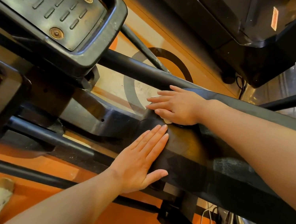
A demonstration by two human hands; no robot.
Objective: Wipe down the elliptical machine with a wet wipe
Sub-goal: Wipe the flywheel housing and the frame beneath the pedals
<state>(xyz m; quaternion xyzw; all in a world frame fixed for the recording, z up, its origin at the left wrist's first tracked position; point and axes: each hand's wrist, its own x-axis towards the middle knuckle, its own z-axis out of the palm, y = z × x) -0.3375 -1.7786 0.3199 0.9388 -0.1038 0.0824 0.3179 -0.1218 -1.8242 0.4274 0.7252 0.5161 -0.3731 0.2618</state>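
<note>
Right hand presses a mostly hidden white wet wipe flat-fingered onto the elliptical machine's black frame; just beside it, the left hand rests flat, fingers together.

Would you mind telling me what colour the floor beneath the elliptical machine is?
Mostly orange floor, with pale and dark curved markings; head view.

Head camera looks steeply down, close above the elliptical frame and orange floor
</note>
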